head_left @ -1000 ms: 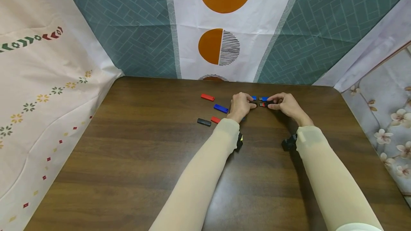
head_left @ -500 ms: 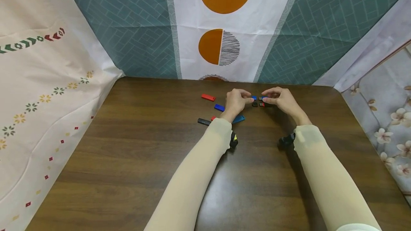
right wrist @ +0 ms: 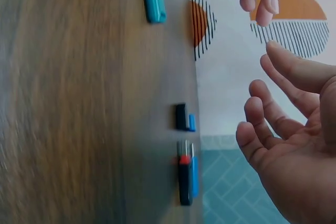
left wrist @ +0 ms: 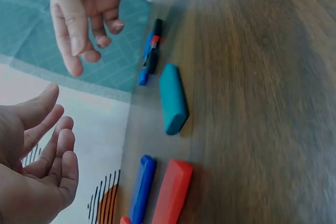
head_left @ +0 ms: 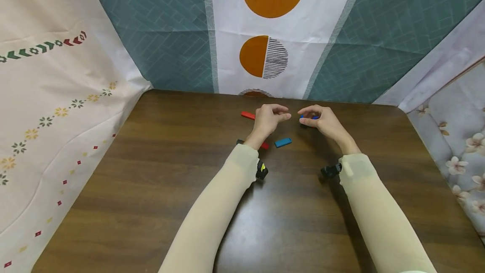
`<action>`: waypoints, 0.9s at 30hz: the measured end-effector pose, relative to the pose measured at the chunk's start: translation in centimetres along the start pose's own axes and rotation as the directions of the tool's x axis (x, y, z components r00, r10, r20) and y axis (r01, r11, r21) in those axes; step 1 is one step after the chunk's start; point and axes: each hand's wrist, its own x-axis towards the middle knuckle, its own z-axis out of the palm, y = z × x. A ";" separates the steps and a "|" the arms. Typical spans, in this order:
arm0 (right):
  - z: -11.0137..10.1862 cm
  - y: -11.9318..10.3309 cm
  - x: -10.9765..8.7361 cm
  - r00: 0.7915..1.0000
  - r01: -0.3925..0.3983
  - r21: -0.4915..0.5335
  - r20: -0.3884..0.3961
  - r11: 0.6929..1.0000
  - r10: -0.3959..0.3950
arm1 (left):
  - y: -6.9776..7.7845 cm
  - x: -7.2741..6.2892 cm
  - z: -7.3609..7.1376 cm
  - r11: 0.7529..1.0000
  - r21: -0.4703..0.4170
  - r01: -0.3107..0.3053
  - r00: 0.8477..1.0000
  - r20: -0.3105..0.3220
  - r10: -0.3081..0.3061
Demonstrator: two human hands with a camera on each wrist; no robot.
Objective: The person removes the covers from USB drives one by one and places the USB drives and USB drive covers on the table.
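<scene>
My left hand hovers over the table's far part, its loosely bent fingers holding nothing. Beside it, my right hand hangs above two uncapped USB flash drives, also holding nothing. In the right wrist view, the black flash drive has its metal plug bare, and the blue flash drive lies alongside. A black cap and a blue cap sit a short gap from the plugs. My right hand partly hides this group in the head view.
A teal stick lies in front of the hands. Around my left hand are a red stick, another red stick and a dark stick, partly covered. A blue stick shows in the left wrist view. Patterned cloth hangs behind.
Both hands have come away from the flash drives and caps. My left hand has moved left, uncovering the teal stick; the right has shifted slightly left. The camera view has shifted a little.
</scene>
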 end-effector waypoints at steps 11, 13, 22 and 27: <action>1.6 -0.9 -0.7 1.000 0.003 -0.002 0.029 1.000 -0.003 | -1.0 -1.6 -2.5 1.000 0.000 -0.016 1.000 0.027 0.016; 1.9 -1.8 -1.2 0.999 -0.010 0.006 0.043 1.000 0.010 | -1.2 -1.7 -2.8 1.000 -0.003 -0.010 1.000 0.024 0.010; 3.0 -1.0 -2.2 0.998 -0.013 0.027 0.059 1.000 0.011 | -1.6 -2.9 -3.6 1.000 0.003 -0.012 0.999 0.041 0.012; 3.3 -0.6 -2.6 0.999 -0.022 0.042 0.049 0.999 0.020 | -1.8 -3.7 -3.8 1.000 0.003 -0.002 0.999 0.053 0.002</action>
